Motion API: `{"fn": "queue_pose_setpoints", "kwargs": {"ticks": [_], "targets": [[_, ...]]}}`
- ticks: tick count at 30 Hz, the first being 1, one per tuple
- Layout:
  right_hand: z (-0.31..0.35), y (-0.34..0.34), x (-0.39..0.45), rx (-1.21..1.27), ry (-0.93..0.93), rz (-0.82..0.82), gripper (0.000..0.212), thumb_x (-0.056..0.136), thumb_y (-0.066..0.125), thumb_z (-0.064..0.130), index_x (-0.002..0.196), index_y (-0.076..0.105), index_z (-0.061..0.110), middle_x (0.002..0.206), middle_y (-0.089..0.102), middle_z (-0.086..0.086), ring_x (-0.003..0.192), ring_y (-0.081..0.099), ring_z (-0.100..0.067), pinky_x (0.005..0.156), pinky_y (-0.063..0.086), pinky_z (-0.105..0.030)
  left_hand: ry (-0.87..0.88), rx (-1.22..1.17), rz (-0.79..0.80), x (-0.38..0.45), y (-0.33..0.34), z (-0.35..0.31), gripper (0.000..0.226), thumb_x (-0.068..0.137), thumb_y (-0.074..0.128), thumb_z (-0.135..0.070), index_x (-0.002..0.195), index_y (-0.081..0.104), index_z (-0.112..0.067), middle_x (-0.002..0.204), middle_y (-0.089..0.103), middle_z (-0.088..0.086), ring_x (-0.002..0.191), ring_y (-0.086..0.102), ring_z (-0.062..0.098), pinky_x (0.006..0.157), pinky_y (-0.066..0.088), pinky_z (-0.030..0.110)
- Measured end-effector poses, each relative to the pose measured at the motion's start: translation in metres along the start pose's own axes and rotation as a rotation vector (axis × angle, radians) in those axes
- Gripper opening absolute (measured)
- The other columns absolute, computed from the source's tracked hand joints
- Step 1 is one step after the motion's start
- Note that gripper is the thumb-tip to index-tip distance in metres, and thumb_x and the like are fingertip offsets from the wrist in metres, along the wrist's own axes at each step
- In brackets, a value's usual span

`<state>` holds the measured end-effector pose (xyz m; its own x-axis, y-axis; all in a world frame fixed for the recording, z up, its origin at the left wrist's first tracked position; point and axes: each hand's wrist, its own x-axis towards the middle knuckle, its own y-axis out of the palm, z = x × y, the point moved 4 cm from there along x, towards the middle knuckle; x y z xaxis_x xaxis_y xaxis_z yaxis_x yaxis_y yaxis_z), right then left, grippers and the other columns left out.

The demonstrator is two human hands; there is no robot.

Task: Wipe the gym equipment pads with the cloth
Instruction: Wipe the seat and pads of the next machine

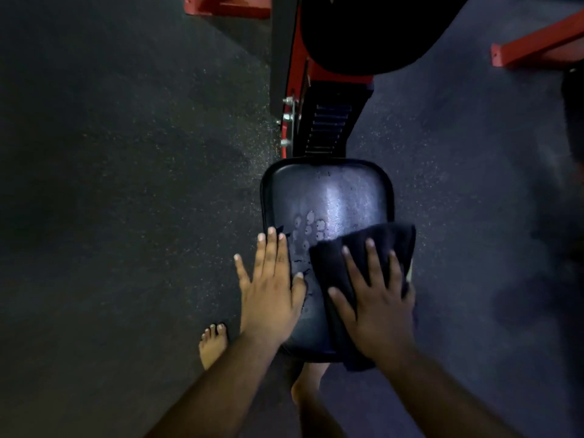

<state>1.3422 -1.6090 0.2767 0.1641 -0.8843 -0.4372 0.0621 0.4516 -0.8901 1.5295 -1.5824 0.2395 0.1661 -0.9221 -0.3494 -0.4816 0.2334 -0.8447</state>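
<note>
Right hand [376,298] flat, fingers spread, pressing the dark cloth [357,254] onto the seat pad's [328,197] near-right part. Left hand [268,289] open, flat on the pad's left edge. Pad's long axis runs away from the person toward the red frame [297,74]. Cloth overhangs the pad's right edge. Open floor [126,184] on both sides.

Black padded seat [328,197] on red/black machine frame [297,77], surface wet w/ droplets, glare at centre. Directly on pad: dark folded cloth [373,248] over near-right part; left hand [268,295] flat along left edge; right hand [376,298] spread flat atop cloth. Below: dark speckled floor [126,184], bare foot [213,344].
</note>
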Motion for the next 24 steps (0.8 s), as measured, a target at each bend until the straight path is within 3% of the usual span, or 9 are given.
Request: {"fn": "queue_pose_setpoints", "kwargs": {"ticks": [2,6,9,11,14,17,20,22,24], "targets": [[-0.001,0.005,0.005,-0.013,0.017,0.085,0.071,0.089,0.007,0.084,0.154,-0.010,0.059,0.169,-0.020,0.012,0.156,-0.015,-0.034,0.114,0.015,-0.077,0.004,0.025,0.020,-0.008,0.000,0.013,0.074,0.103,0.016,-0.053,0.163,-0.001,-0.015,0.170,-0.014,-0.001,0.156,-0.018,0.014,0.124,-0.001,0.063],[0.035,-0.019,0.117,-0.005,-0.001,-0.046,0.068,0.094,0.015,0.080,0.154,-0.009,0.059,0.171,-0.017,0.009,0.154,-0.021,-0.041,0.109,-0.004,-0.084,0.088,0.083,0.019,-0.007,0.002,0.023,0.075,0.104,0.011,-0.059,0.162,-0.005,-0.014,0.171,-0.013,0.001,0.155,-0.020,0.014,0.123,-0.005,0.063],[0.065,-0.031,0.165,0.003,0.035,-0.100,0.067,0.098,0.018,0.074,0.158,-0.002,0.052,0.172,-0.010,0.006,0.156,-0.012,-0.042,0.111,-0.003,-0.081,0.103,0.085,0.023,-0.006,0.002,0.023,0.076,0.104,0.011,-0.060,0.162,-0.005,-0.013,0.171,-0.013,0.001,0.155,-0.022,0.014,0.122,-0.009,0.062],[0.075,-0.027,0.137,-0.006,-0.029,-0.125,0.067,0.099,0.020,0.072,0.160,0.001,0.049,0.173,-0.005,0.005,0.157,-0.007,-0.037,0.115,0.003,-0.075,0.076,0.060,0.038,-0.009,0.001,0.023,0.077,0.103,0.009,-0.062,0.162,-0.007,-0.014,0.170,-0.016,0.001,0.154,-0.023,0.014,0.122,-0.009,0.063],[0.073,-0.008,0.053,-0.060,-0.203,-0.071,0.067,0.099,0.025,0.071,0.160,0.004,0.050,0.173,0.001,0.009,0.158,-0.003,-0.029,0.118,0.008,-0.070,0.068,0.076,0.054,-0.022,-0.002,0.028,0.082,0.102,0.012,-0.064,0.162,-0.005,-0.012,0.171,-0.015,0.004,0.156,-0.018,0.018,0.122,0.004,0.067],[0.068,-0.011,0.067,-0.098,-0.263,-0.008,0.066,0.098,0.024,0.073,0.158,0.005,0.055,0.172,-0.001,0.012,0.158,-0.003,-0.030,0.116,0.002,-0.075,0.064,0.087,0.058,-0.040,-0.004,0.037,0.092,0.100,0.017,-0.074,0.161,-0.008,-0.011,0.171,-0.014,0.006,0.157,-0.014,0.020,0.122,0.008,0.068],[0.098,-0.027,0.146,-0.099,-0.198,-0.081,0.064,0.097,0.020,0.075,0.157,0.004,0.057,0.172,-0.002,0.010,0.157,-0.007,-0.035,0.110,-0.008,-0.081,0.073,0.070,0.038,-0.042,-0.010,0.047,0.104,0.093,0.019,-0.084,0.159,-0.021,-0.015,0.169,-0.023,0.004,0.156,-0.019,0.019,0.122,-0.002,0.063],[0.121,-0.028,0.177,-0.088,-0.136,-0.124,0.065,0.096,0.022,0.076,0.157,0.012,0.055,0.172,0.005,0.007,0.156,0.001,-0.040,0.109,-0.009,-0.082,0.083,0.002,0.029,-0.039,-0.012,0.054,0.108,0.089,0.021,-0.087,0.156,-0.029,-0.018,0.166,-0.030,0.001,0.155,-0.023,0.017,0.121,-0.011,0.059],[0.135,-0.023,0.169,-0.108,-0.185,-0.149,0.065,0.095,0.027,0.073,0.156,0.021,0.051,0.172,0.009,0.005,0.155,0.006,-0.041,0.110,-0.005,-0.081,0.067,-0.162,-0.010,-0.038,-0.018,0.060,0.108,0.089,0.024,-0.085,0.159,-0.023,-0.017,0.168,-0.026,-0.001,0.156,-0.020,0.015,0.122,-0.014,0.055]]}}
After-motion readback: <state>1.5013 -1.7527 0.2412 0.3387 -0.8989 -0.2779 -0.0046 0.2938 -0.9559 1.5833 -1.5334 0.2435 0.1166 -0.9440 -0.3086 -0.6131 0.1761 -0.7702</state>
